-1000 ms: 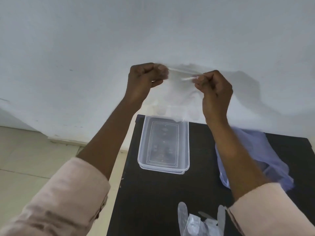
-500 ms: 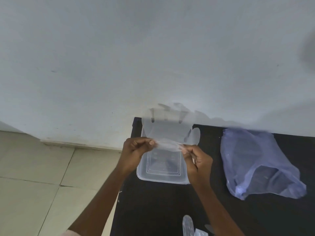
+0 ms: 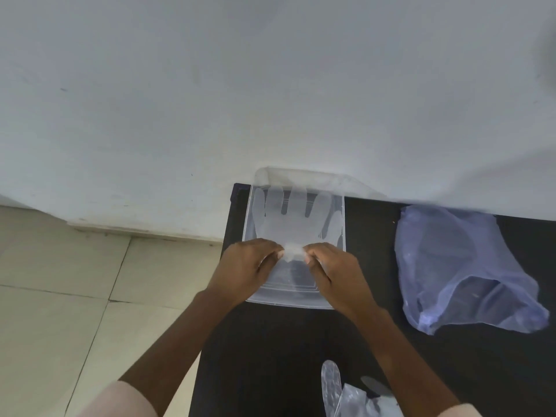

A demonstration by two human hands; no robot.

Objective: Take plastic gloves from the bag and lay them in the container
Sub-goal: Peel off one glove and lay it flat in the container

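Note:
A clear plastic container (image 3: pixel 339 305) sits at the far left of the black table (image 3: pixel 270 356). A see-through plastic glove (image 3: pixel 288 221) lies spread flat inside it, fingers pointing to the wall. My left hand (image 3: pixel 249 267) and my right hand (image 3: pixel 334 270) both pinch the glove's cuff over the container's middle, thumbs nearly touching. The bluish plastic bag (image 3: pixel 460 266) lies crumpled to the right, its mouth facing the near side. More clear gloves (image 3: pixel 346 395) lie in a bunch at the table's near edge.
A white wall (image 3: pixel 270 85) rises directly behind the table. Tiled floor (image 3: pixel 75 296) shows to the left, past the table's left edge. Bare black tabletop lies between the container and the bag.
My hands came down from in front of the wall with the glove and spread it flat into the container. The view tilted down too.

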